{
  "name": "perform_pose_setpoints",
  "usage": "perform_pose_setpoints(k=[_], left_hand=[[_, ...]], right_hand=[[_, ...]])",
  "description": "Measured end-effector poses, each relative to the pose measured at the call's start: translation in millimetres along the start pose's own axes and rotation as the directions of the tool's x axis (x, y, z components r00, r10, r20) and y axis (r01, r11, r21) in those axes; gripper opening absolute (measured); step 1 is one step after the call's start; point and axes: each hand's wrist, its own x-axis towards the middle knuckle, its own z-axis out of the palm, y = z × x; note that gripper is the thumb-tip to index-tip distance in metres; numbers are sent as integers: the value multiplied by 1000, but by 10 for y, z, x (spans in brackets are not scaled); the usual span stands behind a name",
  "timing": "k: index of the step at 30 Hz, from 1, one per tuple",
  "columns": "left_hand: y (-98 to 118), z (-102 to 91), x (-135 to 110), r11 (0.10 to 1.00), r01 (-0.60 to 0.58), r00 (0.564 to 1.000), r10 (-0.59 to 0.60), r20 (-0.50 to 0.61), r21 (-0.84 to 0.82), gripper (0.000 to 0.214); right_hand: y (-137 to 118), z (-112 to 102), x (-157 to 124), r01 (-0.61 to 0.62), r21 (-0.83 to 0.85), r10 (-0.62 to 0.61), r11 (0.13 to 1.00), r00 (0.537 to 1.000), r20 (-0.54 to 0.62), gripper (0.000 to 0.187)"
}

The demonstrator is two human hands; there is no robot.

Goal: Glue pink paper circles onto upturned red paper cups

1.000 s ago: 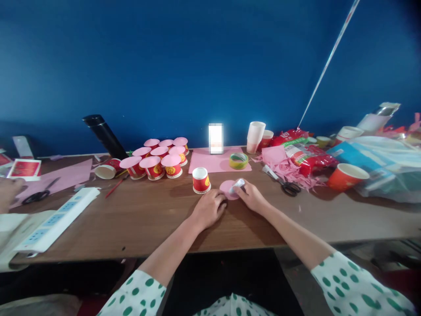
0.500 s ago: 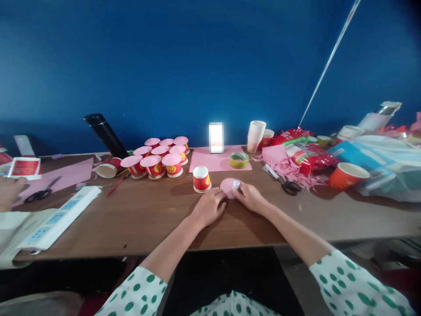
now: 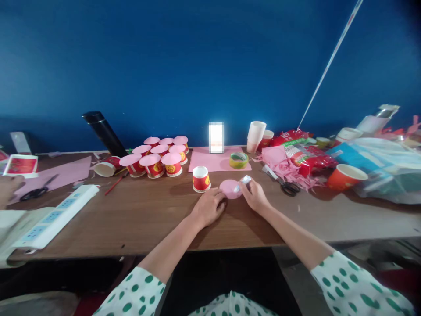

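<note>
A pink paper circle [image 3: 228,188] lies flat on the table in front of me. The curled fingers of my left hand [image 3: 209,207] grip its left edge and press it down. My right hand [image 3: 256,196] is closed around a small white tube that looks like a glue stick [image 3: 245,179], held over the circle's right side. A pale, shiny patch shows on the paper just below the tube. Just left of the circle, a red paper cup [image 3: 201,179] stands upside down, its white base upward.
Several upside-down red cups topped with pink circles [image 3: 151,159] stand at the back left. Behind my hands are pink paper [image 3: 204,159] and a tape roll [image 3: 238,160]. Scissors [image 3: 289,188] and pink scraps lie right; a power strip [image 3: 59,217] and another person's hand [image 3: 9,189] are left.
My right hand has lifted and tilted the glue stick toward the circle's upper right, baring more of the paper. My left hand stays at the circle's left edge.
</note>
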Motion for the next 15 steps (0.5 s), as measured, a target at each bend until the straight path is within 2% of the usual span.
perform_pose_setpoints(k=[3,9,12,15], left_hand=[[-16,19,-10,1000,8,1000,-8,-8,14,21],[-14,28,-19,1000,10,999,-9,-31,12,21],[1,14,-8,1000,13,999,-13,-30,2,21],[13,-6,6,1000,8,1000,-8,-10,-8,18]], right_hand=[[-18,20,-10,55,-60,-51,997,996,69,22],[-7,86,7,81,-292,-24,953,980,196,23],[-1,88,13,115,-312,-39,943,970,239,26],[2,64,7,109,-250,-52,962,973,226,27]])
